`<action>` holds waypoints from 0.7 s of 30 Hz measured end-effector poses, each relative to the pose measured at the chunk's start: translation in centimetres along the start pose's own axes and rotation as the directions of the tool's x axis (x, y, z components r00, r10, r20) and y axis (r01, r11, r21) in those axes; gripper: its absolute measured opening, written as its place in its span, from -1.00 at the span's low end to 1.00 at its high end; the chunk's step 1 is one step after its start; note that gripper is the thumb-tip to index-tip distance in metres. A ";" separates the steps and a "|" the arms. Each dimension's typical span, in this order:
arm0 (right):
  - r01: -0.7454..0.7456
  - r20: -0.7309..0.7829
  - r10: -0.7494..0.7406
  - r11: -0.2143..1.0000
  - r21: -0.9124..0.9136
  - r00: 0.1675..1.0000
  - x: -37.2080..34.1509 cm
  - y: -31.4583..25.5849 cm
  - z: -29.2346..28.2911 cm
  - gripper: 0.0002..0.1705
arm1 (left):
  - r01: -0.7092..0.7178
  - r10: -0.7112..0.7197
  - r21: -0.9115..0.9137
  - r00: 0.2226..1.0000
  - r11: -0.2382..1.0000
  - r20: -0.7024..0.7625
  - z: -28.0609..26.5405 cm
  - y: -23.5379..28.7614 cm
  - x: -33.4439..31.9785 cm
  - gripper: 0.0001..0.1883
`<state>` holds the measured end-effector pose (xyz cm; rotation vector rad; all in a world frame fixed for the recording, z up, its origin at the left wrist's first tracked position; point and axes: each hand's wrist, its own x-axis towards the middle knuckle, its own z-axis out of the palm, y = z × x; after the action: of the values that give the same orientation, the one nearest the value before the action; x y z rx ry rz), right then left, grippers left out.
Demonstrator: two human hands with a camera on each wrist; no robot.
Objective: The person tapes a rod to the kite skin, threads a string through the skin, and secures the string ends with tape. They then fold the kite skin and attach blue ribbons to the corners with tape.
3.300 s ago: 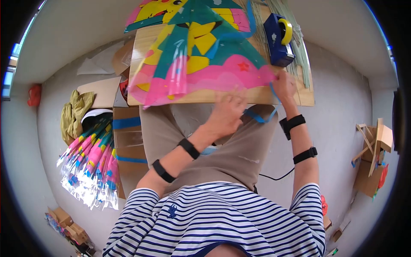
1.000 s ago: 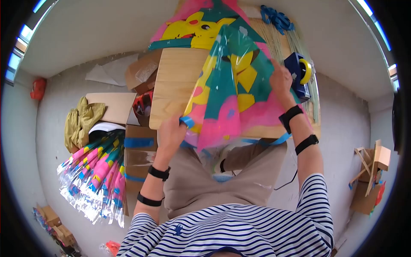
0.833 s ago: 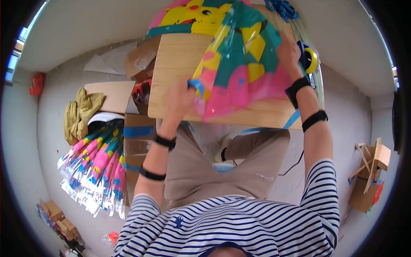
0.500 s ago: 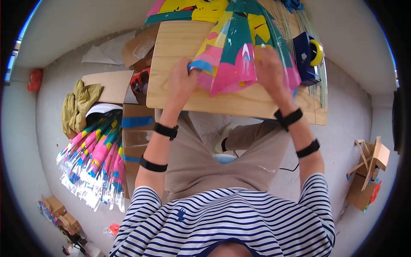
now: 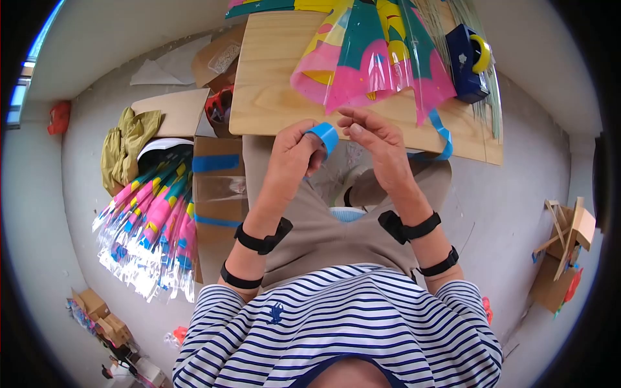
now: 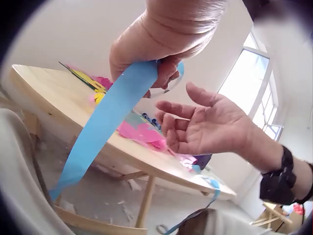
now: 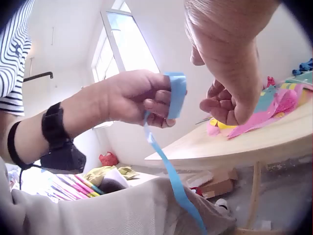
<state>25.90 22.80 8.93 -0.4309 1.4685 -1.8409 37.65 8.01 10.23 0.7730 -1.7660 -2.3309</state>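
Note:
A blue ribbon (image 5: 323,138) wraps over the fingers of the left hand (image 5: 288,156), which grips it above the lap. In the left wrist view a ribbon length (image 6: 105,117) hangs from that hand (image 6: 166,36); the right wrist view shows a tail (image 7: 173,178) below it. Close beside is the right hand (image 5: 383,152), palm turned inward, fingers loosely bent, holding nothing. Beyond both hands, a pink, green and yellow plastic sheet (image 5: 362,55) lies in folds on the wooden table (image 5: 272,74). Another blue strip (image 5: 443,132) hangs at the sheet's right corner.
A blue tape dispenser (image 5: 467,68) stands at the table's right, beside thin sticks (image 5: 495,107). To the left, folded printed sheets (image 5: 158,216) hang by a taped cardboard box (image 5: 217,187). Wooden pieces (image 5: 563,239) stand far right.
The right hand has left the printed sheet and come back toward the lap. The left hand, still gripping blue ribbon, has also moved back from over the table. The sheet stays on the table.

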 end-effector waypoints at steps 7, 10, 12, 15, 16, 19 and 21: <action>0.235 0.178 -0.206 0.958 -0.162 0.962 -2.4 -2.1 0.3 -0.59 | 0.175 -0.161 -0.136 0.981 0.975 0.108 2.3 0.9 -2.2 -0.79; 0.195 0.166 -0.177 0.976 -0.099 0.970 -3.1 -2.2 0.4 -0.69 | 0.177 -0.168 -0.047 0.974 0.983 0.152 3.0 0.4 -2.7 -0.77; 0.136 0.124 -0.127 0.988 -0.070 0.984 -3.6 -2.4 0.3 -0.78 | 0.193 -0.197 0.041 0.948 0.980 0.250 3.0 0.2 -3.1 -0.76; 0.086 0.014 -0.086 0.996 0.024 0.996 -4.1 -2.6 0.4 -0.82 | 0.227 -0.239 0.076 0.917 0.971 0.319 3.5 -0.1 -4.1 -0.71; 0.066 -0.017 -0.065 0.997 0.040 0.998 -4.2 -2.5 0.5 -0.82 | 0.236 -0.254 0.095 0.910 0.967 0.329 3.6 -0.2 -4.4 -0.71; -0.015 -0.059 0.019 0.997 0.070 0.998 -4.4 -1.7 0.2 -0.80 | 0.266 -0.296 0.132 0.868 0.955 0.398 3.6 -1.0 -4.8 -0.76; -0.100 -0.016 0.101 0.993 0.062 0.995 -4.4 -0.9 -0.4 -0.79 | 0.266 -0.304 0.148 0.849 0.953 0.431 3.6 -1.6 -5.0 -0.77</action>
<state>28.31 26.35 10.48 -0.3048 1.4170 -1.8094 40.64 13.54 11.09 0.5669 -2.0579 -2.8373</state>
